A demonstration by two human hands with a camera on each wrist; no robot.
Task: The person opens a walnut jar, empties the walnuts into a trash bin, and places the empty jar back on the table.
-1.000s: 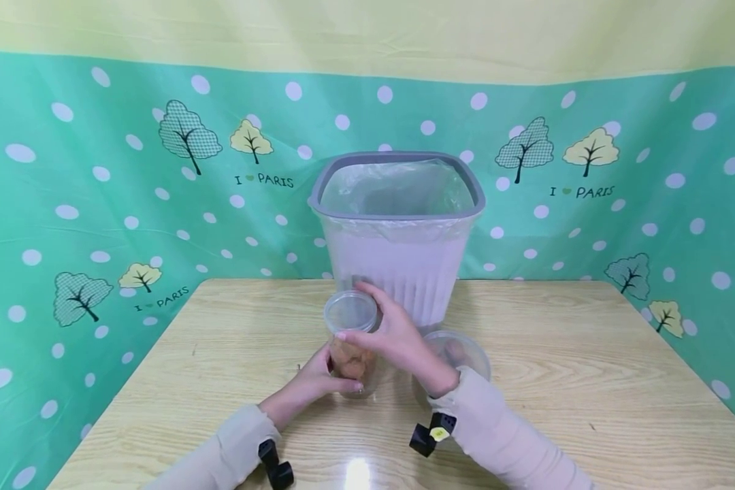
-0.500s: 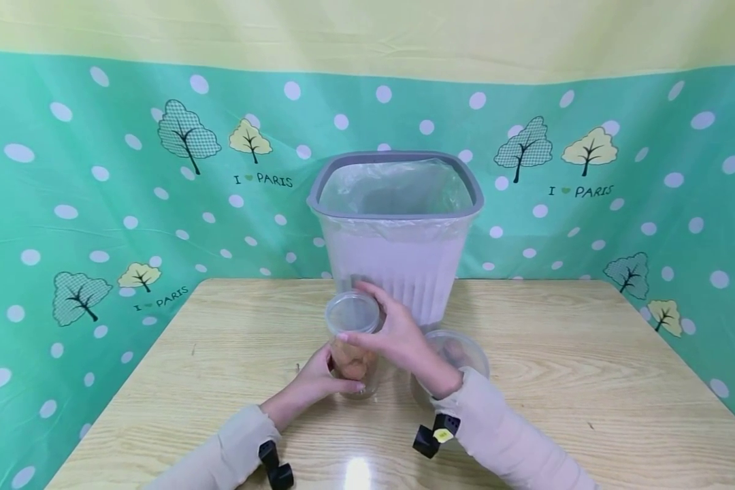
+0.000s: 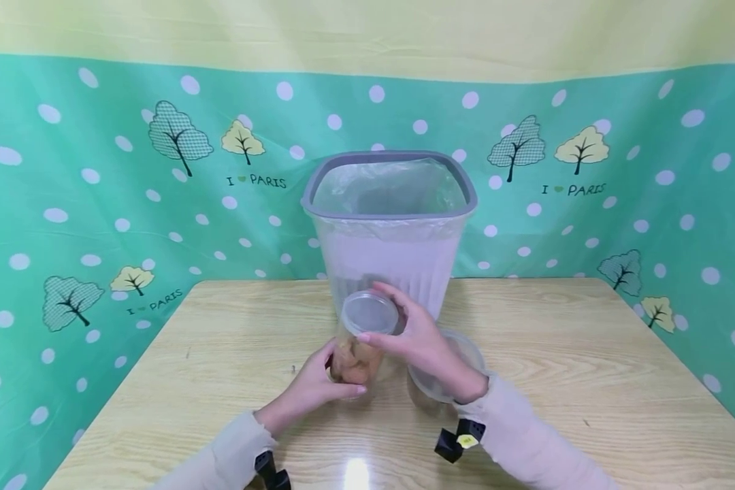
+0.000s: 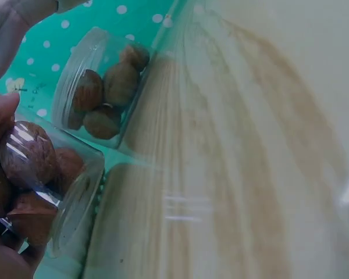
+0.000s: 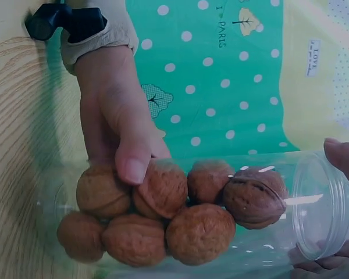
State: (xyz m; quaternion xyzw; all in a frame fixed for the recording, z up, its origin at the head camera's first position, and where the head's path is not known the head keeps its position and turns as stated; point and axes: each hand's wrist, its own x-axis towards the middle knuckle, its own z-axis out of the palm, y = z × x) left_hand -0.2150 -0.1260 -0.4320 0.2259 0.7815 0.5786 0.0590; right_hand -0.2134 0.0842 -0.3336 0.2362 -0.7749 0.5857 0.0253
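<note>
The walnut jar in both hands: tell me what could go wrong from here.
The lid, held by the right hand, might come loose suddenly, spilling walnuts onto the table. The left hand grips the walnut jar by its smooth, clear side and could slip. The right wrist crosses over the second jar in the head view and may knock it.

We read "I PARIS", a heart between the words, three times on the green cloth (image 3: pixel 355 102); from the right wrist, "LOVE" stands on a pale label (image 5: pixel 313 58), above smaller script we cannot make out.
</note>
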